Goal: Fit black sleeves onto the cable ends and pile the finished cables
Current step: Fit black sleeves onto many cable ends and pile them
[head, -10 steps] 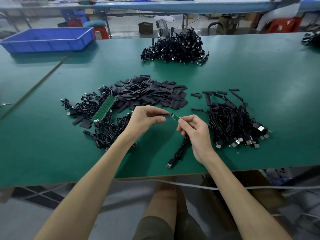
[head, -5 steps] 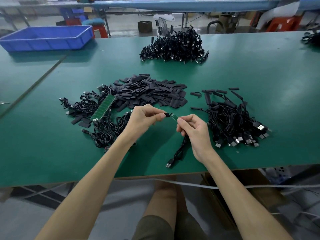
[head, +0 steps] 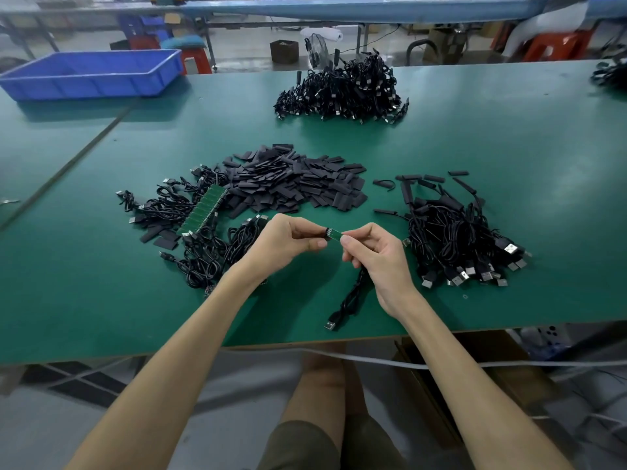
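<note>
My left hand [head: 288, 240] pinches a black sleeve [head: 326, 232] between thumb and fingers. Its open end meets the small green board end [head: 336, 235] of a black cable [head: 351, 298]. My right hand [head: 376, 256] pinches that cable just behind the green end, and the rest hangs down to a USB plug [head: 329, 325] on the green table [head: 475, 144]. Loose black sleeves [head: 291, 183] lie heaped just beyond my hands. Unsleeved cables [head: 190, 228] lie to the left, and a pile of sleeved cables [head: 454, 232] lies to the right.
A strip of green boards [head: 203, 212] lies among the left cables. A larger cable heap [head: 342, 91] sits at the table's far side and a blue tray [head: 91, 72] at the far left. The table's front edge runs just below the USB plug.
The sleeve in my left hand has moved right onto the tip of the green cable end. Both hands stay in nearly the same place.
</note>
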